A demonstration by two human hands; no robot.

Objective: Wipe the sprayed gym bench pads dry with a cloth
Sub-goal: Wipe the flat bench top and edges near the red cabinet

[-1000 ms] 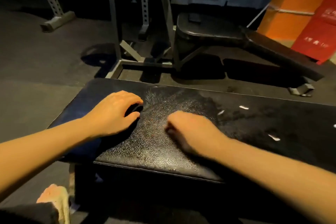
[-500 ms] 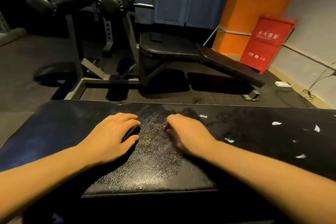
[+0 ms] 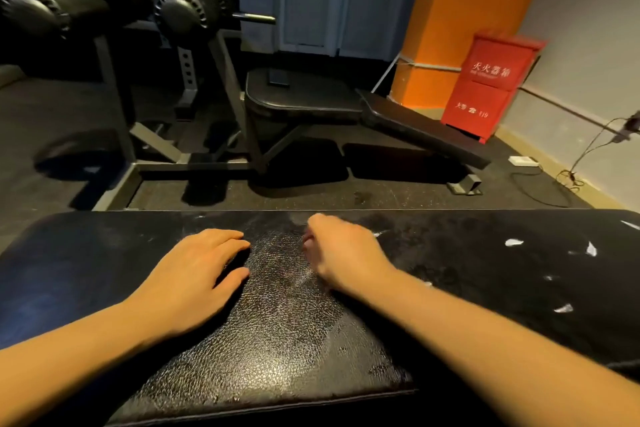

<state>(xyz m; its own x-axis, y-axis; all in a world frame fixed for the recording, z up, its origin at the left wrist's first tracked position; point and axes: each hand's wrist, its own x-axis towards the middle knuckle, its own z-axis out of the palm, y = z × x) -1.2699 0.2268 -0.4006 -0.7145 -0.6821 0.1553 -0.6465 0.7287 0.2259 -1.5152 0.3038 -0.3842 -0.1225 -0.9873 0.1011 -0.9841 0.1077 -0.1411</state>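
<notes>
While our left hand (image 3: pixel 197 274) lies flat, fingers straight, on the black bench pad (image 3: pixel 277 340) right before us, our right hand (image 3: pixel 343 253) rests near it, fingers curled under; we cannot tell if it grips anything. White flecks (image 3: pixel 512 242) dot the pad's right side.

Left hand (image 3: pixel 194 274) flat on black bench pad (image 3: pixel 284 340); right hand (image 3: pixel 341 253) curled on pad nearby.

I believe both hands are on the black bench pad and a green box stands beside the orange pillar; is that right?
Not quite: the head view shows the box beside the orange pillar is red, not green. The left hand and right hand are on the black bench pad.
</notes>
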